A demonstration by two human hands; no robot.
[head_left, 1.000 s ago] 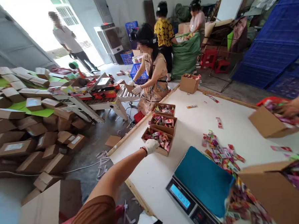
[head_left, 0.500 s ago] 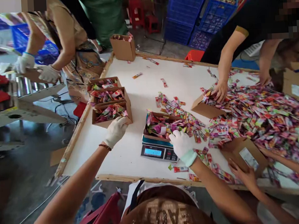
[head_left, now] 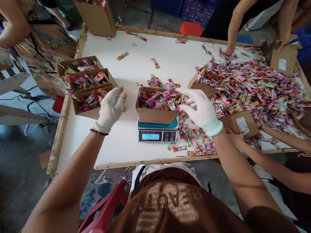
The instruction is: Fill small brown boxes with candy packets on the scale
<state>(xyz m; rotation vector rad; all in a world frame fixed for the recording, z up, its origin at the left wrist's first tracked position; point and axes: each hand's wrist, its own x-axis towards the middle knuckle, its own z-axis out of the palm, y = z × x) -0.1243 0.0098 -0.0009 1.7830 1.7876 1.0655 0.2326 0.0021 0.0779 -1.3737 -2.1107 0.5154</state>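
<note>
A cardboard box full of colourful sachets stands on a small digital scale with a lit display, near the table's front edge. My right hand, in a white glove, hovers at the box's right side with fingers spread over loose sachets. My left hand, also gloved, has its fingers loosely curled beside the nearest of three filled boxes on the left; nothing shows in its grasp.
A big heap of sachets covers the right of the white table. Other people's bare hands reach into it with boxes. A further box stands at the far left corner. A gloved person works at a conveyor on the left.
The view has tilted down over the table. My right hand lifted from the box on the scale to its right side; my left hand drew back from the nearest filled box. The scale reading rose.
</note>
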